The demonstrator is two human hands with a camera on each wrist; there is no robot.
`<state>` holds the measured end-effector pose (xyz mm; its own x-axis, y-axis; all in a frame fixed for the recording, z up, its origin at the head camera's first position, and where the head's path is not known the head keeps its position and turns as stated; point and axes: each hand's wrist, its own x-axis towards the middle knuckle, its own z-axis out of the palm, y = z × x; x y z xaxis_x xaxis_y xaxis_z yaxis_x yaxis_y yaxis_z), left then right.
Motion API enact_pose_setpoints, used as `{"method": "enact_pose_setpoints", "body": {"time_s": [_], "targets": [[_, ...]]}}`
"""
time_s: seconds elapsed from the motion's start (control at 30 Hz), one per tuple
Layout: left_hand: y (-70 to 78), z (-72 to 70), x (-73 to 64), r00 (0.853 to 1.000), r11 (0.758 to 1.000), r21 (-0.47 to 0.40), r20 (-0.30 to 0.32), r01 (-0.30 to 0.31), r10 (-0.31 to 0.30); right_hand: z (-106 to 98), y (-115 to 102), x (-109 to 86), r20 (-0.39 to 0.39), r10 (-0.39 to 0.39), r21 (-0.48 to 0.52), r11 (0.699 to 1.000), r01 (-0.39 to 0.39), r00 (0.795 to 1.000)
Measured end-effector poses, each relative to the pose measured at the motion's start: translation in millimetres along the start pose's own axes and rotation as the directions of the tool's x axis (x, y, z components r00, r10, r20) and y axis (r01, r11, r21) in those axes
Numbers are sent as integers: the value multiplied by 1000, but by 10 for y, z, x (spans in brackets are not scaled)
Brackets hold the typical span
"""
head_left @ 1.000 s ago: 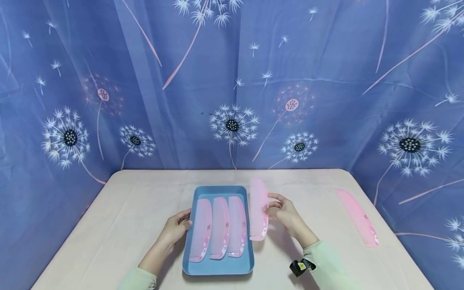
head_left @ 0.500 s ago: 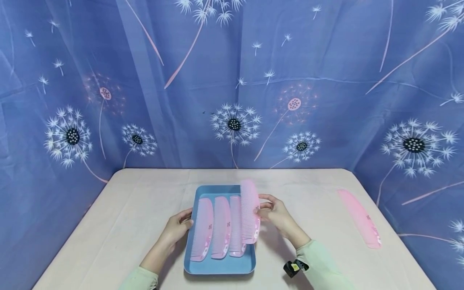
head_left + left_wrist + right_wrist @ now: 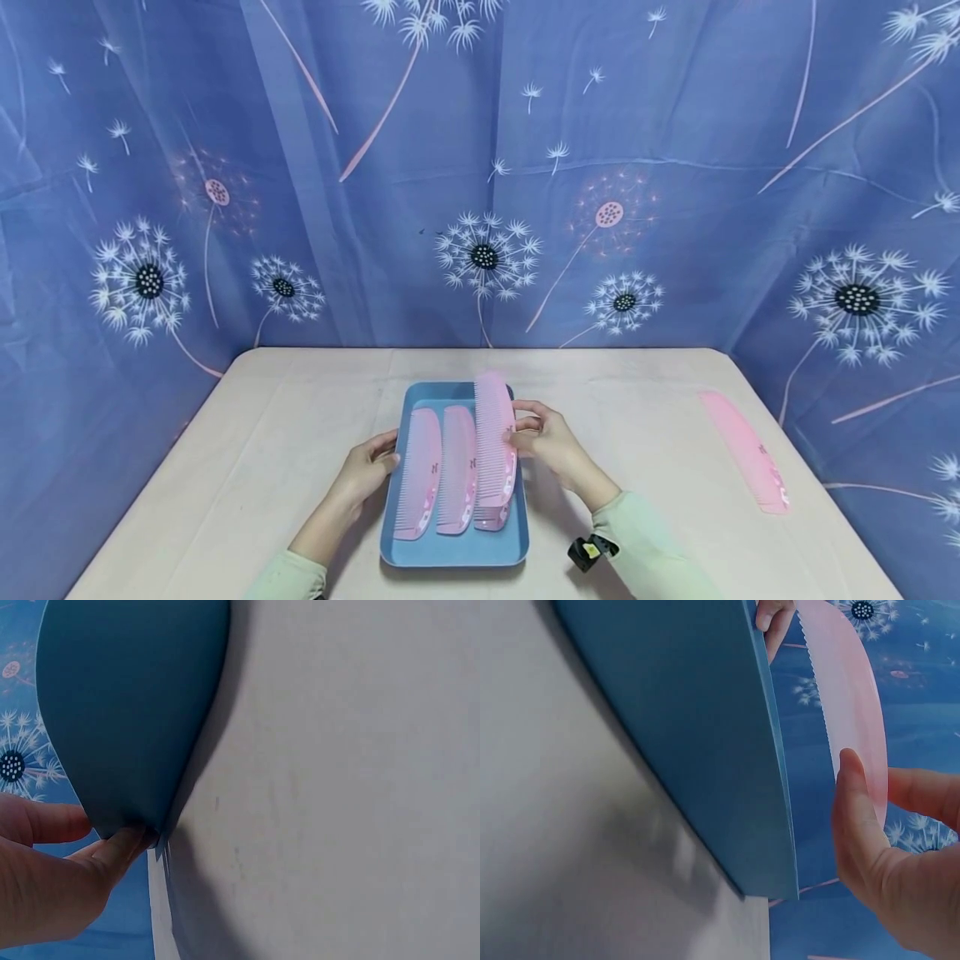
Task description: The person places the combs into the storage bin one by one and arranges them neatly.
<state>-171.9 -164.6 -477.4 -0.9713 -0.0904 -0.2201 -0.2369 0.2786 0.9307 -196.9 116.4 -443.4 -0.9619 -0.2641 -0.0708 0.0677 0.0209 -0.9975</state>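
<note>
Between thumb and fingers, my right hand (image 3: 558, 454) pinches a pink comb (image 3: 492, 442) by its curved back, its teeth facing left. The comb is raised over the right side of a blue tray (image 3: 454, 557). In the right wrist view the held comb (image 3: 855, 690) stands above the tray's rim. Beneath it, a comb in the tray (image 3: 491, 520) is mostly covered. Two more combs, a left one (image 3: 417, 475) and a middle one (image 3: 457, 471), lie side by side in the tray. My left hand (image 3: 363, 475) grips the tray's left edge, thumb at the rim.
Another pink comb (image 3: 746, 454) lies slantwise at the table's right. The pale table (image 3: 615, 392) ends at a blue dandelion-print curtain (image 3: 390, 275) behind and at the sides. A small black device (image 3: 591, 552) is on my right wrist.
My right hand has carried the comb leftward, from beside the tray's right edge to above the rightmost comb inside. The left hand keeps its hold on the tray.
</note>
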Motion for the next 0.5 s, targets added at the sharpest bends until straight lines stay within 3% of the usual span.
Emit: {"method": "enact_pose_setpoints", "body": {"time_s": [0.5], "targets": [[10, -3, -10, 1000, 1000, 9, -3, 6, -6, 339, 75, 40, 42, 9, -30, 1000, -8, 999]]}}
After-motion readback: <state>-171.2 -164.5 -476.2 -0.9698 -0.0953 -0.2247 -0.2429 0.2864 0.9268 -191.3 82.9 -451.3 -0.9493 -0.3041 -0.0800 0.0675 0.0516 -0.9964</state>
